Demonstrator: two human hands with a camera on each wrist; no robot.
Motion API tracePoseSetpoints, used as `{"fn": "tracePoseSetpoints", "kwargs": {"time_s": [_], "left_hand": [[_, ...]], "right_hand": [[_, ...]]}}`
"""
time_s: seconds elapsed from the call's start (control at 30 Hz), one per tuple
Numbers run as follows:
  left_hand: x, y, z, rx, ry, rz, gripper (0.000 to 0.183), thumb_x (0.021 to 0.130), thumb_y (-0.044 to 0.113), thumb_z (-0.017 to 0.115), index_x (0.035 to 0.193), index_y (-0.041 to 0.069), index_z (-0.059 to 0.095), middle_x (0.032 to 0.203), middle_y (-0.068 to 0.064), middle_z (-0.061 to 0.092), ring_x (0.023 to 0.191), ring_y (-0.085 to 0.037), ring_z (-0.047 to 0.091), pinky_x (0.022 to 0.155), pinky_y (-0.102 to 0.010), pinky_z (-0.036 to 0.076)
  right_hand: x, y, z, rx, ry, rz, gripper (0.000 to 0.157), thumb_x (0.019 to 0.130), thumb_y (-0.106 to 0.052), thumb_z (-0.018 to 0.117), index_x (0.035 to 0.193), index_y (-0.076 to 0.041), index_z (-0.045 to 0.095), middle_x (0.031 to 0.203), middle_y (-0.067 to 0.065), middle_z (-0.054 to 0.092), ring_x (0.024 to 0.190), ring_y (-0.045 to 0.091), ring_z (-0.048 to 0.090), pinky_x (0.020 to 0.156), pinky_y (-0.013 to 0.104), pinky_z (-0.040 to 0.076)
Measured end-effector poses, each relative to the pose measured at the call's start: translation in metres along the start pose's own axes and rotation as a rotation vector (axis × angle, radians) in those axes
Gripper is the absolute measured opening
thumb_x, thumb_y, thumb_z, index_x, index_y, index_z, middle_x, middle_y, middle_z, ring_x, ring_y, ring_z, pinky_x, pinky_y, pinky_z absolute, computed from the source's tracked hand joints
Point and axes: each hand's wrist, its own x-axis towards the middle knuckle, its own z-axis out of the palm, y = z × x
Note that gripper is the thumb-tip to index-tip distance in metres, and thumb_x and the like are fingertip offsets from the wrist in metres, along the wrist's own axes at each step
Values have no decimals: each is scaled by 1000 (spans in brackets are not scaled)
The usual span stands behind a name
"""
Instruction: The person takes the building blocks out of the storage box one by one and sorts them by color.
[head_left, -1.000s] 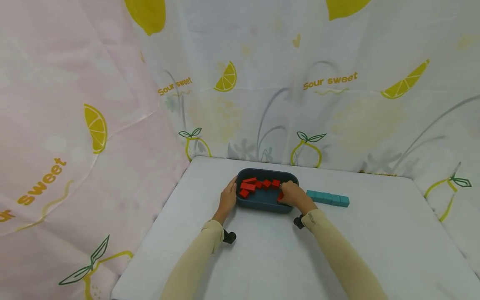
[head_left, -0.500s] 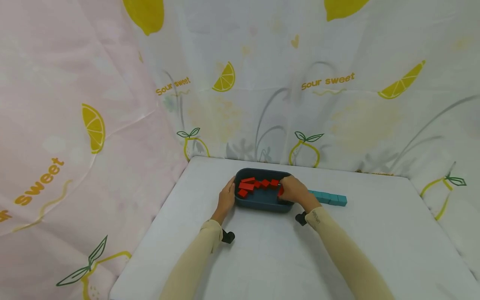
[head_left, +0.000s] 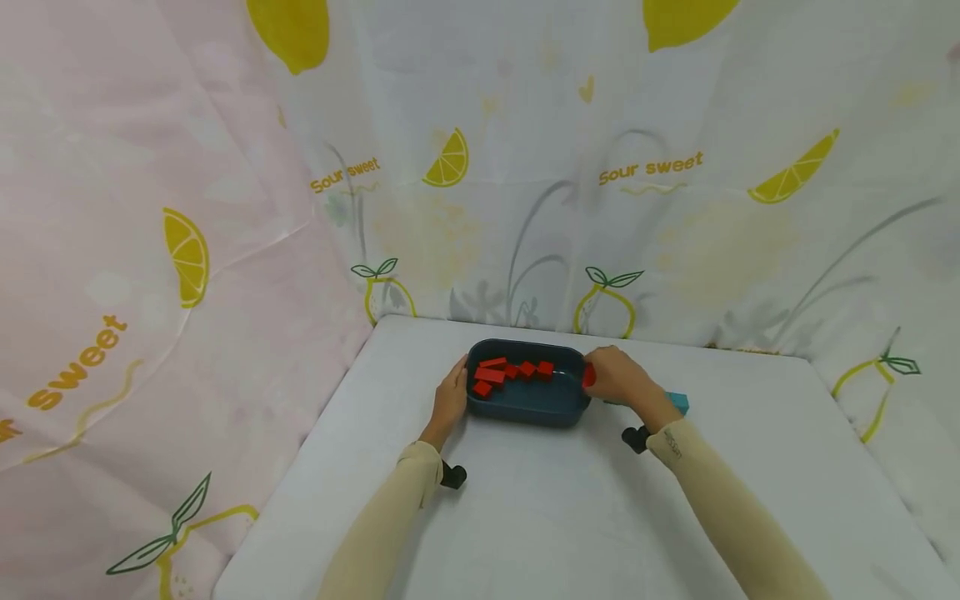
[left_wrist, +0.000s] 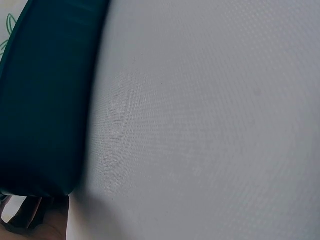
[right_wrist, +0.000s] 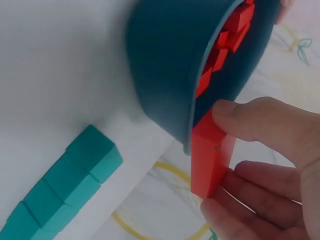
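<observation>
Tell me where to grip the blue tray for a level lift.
Best take the blue tray by its two short ends, probably one hand coming in from each side. It is oblong with raised walls, and the left hand lies against its left end. The right hand, by the other end, holds a red block. The other red blocks lie mostly leftward, so support that end.

A bin (head_left: 525, 413) stands on the far part of the surface (head_left: 525, 517), near the cloth (head_left: 675, 100) behind it. Loose blocks (head_left: 490, 377) lie inside, clustered left and trailing to the middle. The left hand (head_left: 450, 396) is at its left end; the right hand (head_left: 618, 375) holds another block (right_wrist: 212, 152) at the right rim. Further right lies a block row (right_wrist: 62, 190).
</observation>
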Motion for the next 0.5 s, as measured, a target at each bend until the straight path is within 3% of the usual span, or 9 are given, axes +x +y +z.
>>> {"fn": "tracePoseSetpoints", "kwargs": {"time_s": [0.27,0.5], "left_hand": [[0,1,1,28,-19,-14,43,108,22,37,148,9,43,149,-13,43,138,-32,38,113,-47,30],[0,4,-1,6,-22,-39,43,108,22,37,149,11,42,150,-10,42,139,-29,36,115,-45,28]], "right_hand": [[-29,14,6,-12,-17,61,53,74,-14,83,117,10,63,99,17,67,88,29,59,80,43,56],[-48,21,25,58,-9,29,46,71,-10,85,110,8,67,92,11,67,82,24,58,74,39,56]]}}
